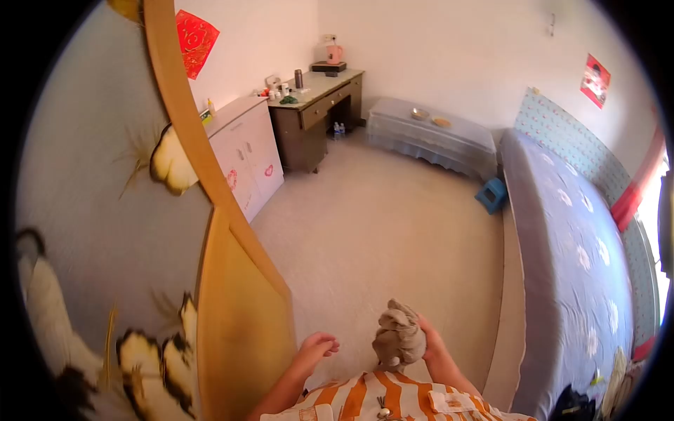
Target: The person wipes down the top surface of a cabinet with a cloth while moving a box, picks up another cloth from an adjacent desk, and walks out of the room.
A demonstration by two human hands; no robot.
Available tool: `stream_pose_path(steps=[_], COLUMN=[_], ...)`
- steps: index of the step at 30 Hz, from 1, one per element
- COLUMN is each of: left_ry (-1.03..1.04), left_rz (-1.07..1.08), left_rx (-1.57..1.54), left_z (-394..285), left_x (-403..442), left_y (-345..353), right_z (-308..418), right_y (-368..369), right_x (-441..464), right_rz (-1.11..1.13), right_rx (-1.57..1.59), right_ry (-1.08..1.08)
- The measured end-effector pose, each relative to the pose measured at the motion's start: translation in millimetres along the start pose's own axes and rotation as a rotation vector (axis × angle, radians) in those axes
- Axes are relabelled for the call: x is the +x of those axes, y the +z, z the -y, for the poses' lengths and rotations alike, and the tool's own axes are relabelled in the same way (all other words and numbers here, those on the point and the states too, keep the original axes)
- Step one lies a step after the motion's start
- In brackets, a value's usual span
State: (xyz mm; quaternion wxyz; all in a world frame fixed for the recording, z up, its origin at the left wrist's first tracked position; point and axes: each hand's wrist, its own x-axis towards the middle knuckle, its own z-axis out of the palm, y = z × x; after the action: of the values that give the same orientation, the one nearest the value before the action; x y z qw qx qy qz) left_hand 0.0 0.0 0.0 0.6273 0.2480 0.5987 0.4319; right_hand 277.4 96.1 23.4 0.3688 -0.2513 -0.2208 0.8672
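Right hand (433, 337) gripping bunched brown fabric (399, 338), apparently cloth, left hand (320, 345) free

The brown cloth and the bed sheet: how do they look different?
The cloth is bunched up; the bed sheet lies spread out. The cloth is plain brown; the bed sheet is bluish with pale flowers. The cloth is held in the right hand; no hand touches the bed sheet. Both look like fabric.

Right hand (434, 342) holding a bunched brown cloth (398, 337).
Left hand (318, 349), loosely curled, near a yellow wooden panel (246, 323); blue flowered bed (562, 245) along the right, cluttered counter (296, 137) against the left wall (260, 42).
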Motion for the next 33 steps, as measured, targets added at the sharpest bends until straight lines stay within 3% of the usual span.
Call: stream_pose_path(steps=[2, 3, 4, 5, 7, 9, 13, 17, 21, 23, 26, 29, 33], left_ry=[0.059, -0.007, 0.01, 0.127, 0.16, 0.033, -0.002, -0.018, 0.045, 0.081, 0.093, 0.16, 0.16], left_rz=[0.126, 0.141, 0.099, 0.037, -0.062, -0.198, -0.345, -0.508, -0.544, -0.575, -0.639, -0.519, -0.599], left_rx=[0.013, -0.069, -0.048, 0.048, 0.079, -0.031, -0.151, -0.217, -0.266, -0.204, -0.22, -0.24, -0.11], left_z=[4, -17, -16, -61, -103, -118, -155, -181, -216, -255, -351, -386, -431], left_x=[10, 78, 93, 137, 159, 189, 241, 290, 369, 405, 444, 496, 561], left_y=[25, 52, 52, 20, -30, -25, -39, -86, -146, -164, -195, -233, -287], right_z=[24, 81, 88, 97, 78, 114, 157, 162, 160, 167, 187, 210, 236], right_y=[-3, -24, -37, -34, -18, 6, 19, 57, 101, 125, 159, 187, 240], right_x=[-5, 47, 68, 144, 231, 280, 413, 534, 639, 674, 751, 817, 938], right_rz=[-0.085, -0.159, -0.018, 0.227, 0.277, -0.156, 0.108, 0.21, 0.232, 0.114, 0.22, 0.309, 0.424], right_rx=[-0.032, -0.075, 0.007, 0.101, 0.134, -0.149, -0.038, -0.147, -0.19, -0.196, -0.191, -0.163, -0.262], right_ry=[-0.11, -0.047, 0.07, 0.115, 0.097, 0.083, 0.253, 0.348, 0.4, 0.399, 0.413, 0.392, 0.321])
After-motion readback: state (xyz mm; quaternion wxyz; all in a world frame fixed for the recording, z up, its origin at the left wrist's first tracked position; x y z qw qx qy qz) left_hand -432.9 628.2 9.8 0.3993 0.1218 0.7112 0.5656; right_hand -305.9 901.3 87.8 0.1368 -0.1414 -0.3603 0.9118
